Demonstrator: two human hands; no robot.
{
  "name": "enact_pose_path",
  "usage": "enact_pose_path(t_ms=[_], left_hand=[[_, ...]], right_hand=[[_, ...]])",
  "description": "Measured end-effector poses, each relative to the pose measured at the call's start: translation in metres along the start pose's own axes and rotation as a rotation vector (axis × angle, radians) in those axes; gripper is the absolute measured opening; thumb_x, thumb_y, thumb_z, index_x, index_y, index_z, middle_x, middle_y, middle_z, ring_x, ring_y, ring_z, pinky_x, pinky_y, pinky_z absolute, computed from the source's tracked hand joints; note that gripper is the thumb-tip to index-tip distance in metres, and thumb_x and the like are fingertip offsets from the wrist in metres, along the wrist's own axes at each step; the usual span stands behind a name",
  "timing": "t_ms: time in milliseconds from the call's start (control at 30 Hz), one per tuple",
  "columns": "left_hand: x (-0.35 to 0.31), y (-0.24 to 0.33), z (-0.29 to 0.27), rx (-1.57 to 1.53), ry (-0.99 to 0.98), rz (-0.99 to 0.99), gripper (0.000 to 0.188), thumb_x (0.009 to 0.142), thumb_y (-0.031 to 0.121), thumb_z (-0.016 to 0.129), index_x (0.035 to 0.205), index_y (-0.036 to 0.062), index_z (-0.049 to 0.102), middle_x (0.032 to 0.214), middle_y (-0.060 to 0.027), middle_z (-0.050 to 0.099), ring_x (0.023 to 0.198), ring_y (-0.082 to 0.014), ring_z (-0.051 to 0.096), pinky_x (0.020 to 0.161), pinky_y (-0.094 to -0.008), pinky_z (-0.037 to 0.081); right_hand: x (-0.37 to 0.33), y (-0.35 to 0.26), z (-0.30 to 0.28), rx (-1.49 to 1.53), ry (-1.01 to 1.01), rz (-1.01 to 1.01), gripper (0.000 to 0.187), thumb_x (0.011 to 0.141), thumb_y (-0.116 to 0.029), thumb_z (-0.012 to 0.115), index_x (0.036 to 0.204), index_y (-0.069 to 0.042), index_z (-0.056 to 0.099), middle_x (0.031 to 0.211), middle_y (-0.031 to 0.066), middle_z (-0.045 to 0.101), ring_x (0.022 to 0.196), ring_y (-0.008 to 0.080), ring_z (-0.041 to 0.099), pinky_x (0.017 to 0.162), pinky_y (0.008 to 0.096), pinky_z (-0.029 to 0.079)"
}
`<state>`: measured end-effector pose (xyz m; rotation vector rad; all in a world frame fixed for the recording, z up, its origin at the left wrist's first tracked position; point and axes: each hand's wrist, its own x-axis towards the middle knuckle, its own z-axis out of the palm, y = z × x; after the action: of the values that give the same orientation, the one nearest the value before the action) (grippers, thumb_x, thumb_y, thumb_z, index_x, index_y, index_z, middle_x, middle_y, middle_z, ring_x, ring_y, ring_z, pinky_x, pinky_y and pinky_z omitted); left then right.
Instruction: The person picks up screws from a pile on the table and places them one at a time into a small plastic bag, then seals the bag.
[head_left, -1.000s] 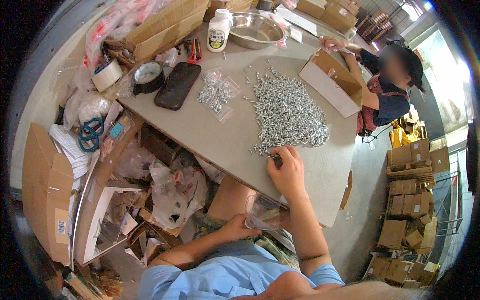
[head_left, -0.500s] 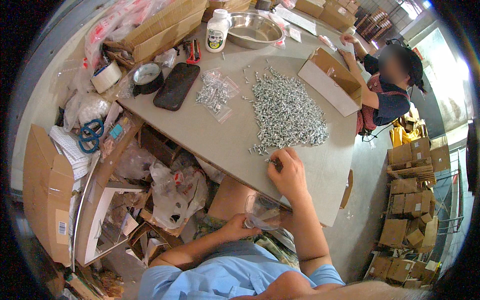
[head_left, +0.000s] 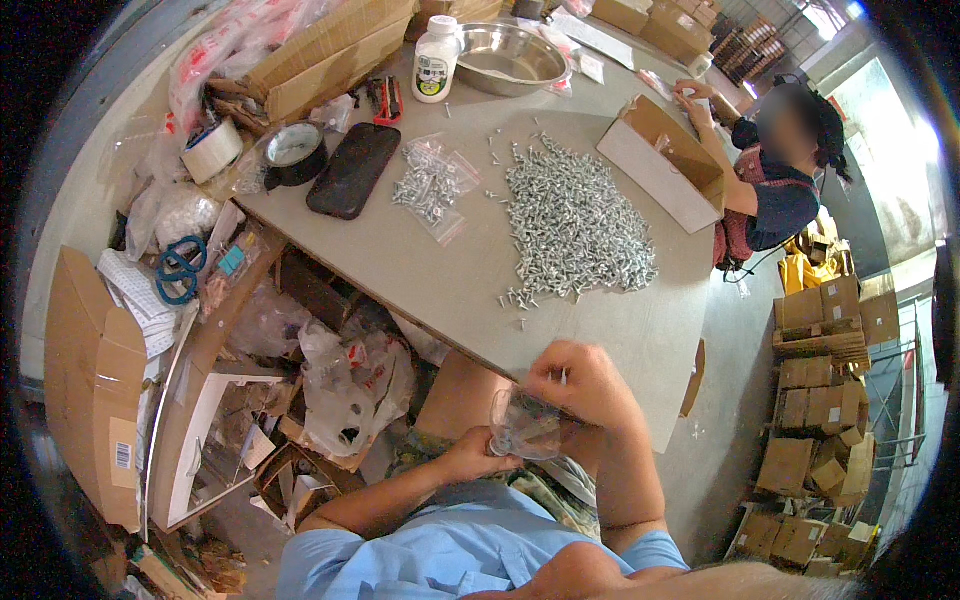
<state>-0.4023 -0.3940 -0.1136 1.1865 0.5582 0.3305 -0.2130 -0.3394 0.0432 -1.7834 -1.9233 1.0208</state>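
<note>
Down by my lap, my left hand (head_left: 474,455) is closed around the narrow end of a clear plastic funnel (head_left: 530,428), which looks like a cut-off bottle top. My right hand (head_left: 585,380) is over the table's near edge, just above the funnel's wide mouth. Its fingers are pinched together, and a small silvery screw (head_left: 563,376) shows at them; motion blurs the rest. Beyond it, a large pile of silvery screws (head_left: 575,220) spreads across the grey table (head_left: 430,285). One loose screw (head_left: 521,323) lies on the near side of the pile.
Left of the pile are a clear zip bag of screws (head_left: 432,190), a dark phone (head_left: 354,172) and tape rolls (head_left: 296,155). A white bottle (head_left: 436,60) and steel bowl (head_left: 510,58) stand farther back. A co-worker (head_left: 765,185) is beside an open carton (head_left: 665,165) on the right.
My right hand has come back from the near edge of the screw pile to the funnel's mouth. My left hand stays in place, and the funnel is tipped slightly more upright.
</note>
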Motion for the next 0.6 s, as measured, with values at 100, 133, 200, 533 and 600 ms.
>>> enact_pose_path(t_ms=[100,133,200,533,600], left_hand=[[0.002,-0.004,0.000,-0.012,-0.012,-0.004,0.031,0.077,0.026,0.074,0.093,0.0040,0.060,0.083,-0.0033,0.063,0.077,-0.0138,0.057,0.073,-0.0305,0.047],[0.002,-0.006,0.000,-0.028,-0.012,0.008,0.028,0.077,0.026,0.074,0.090,0.0061,0.060,0.078,-0.0011,0.062,0.073,-0.0134,0.056,0.070,-0.0300,0.047],[0.001,-0.007,0.000,-0.026,-0.008,0.003,0.029,0.078,0.027,0.074,0.091,0.0062,0.059,0.078,-0.0012,0.062,0.074,-0.0139,0.056,0.071,-0.0308,0.047],[0.000,-0.006,-0.002,0.056,-0.015,-0.031,0.038,0.078,0.025,0.073,0.104,-0.0004,0.061,0.094,-0.0078,0.066,0.086,-0.0144,0.060,0.079,-0.0303,0.048],[0.000,-0.003,-0.002,0.026,-0.025,-0.039,0.037,0.078,0.025,0.073,0.104,0.0000,0.062,0.093,-0.0073,0.066,0.086,-0.0139,0.060,0.078,-0.0301,0.048]], right_hand=[[0.024,0.005,0.013,-0.057,0.360,0.000,0.034,0.071,-0.017,0.070,0.101,-0.004,0.062,0.092,0.0126,0.059,0.079,0.0271,0.060,0.069,0.0352,0.049],[0.030,0.006,0.018,-0.104,0.492,-0.022,0.037,0.071,-0.018,0.071,0.104,-0.004,0.062,0.095,0.0129,0.059,0.082,0.0280,0.060,0.071,0.0362,0.048],[0.040,0.010,0.027,-0.225,0.547,-0.077,0.039,0.070,-0.020,0.072,0.105,-0.005,0.060,0.097,0.0134,0.057,0.087,0.0296,0.058,0.074,0.0376,0.047],[0.043,0.008,0.036,-0.182,0.494,-0.053,0.033,0.071,-0.021,0.071,0.096,-0.006,0.057,0.098,0.0144,0.055,0.095,0.0347,0.052,0.083,0.0424,0.044],[0.045,0.007,0.038,-0.192,0.515,-0.108,0.030,0.071,-0.020,0.071,0.095,-0.007,0.058,0.097,0.0137,0.055,0.094,0.0343,0.052,0.083,0.0425,0.044]])
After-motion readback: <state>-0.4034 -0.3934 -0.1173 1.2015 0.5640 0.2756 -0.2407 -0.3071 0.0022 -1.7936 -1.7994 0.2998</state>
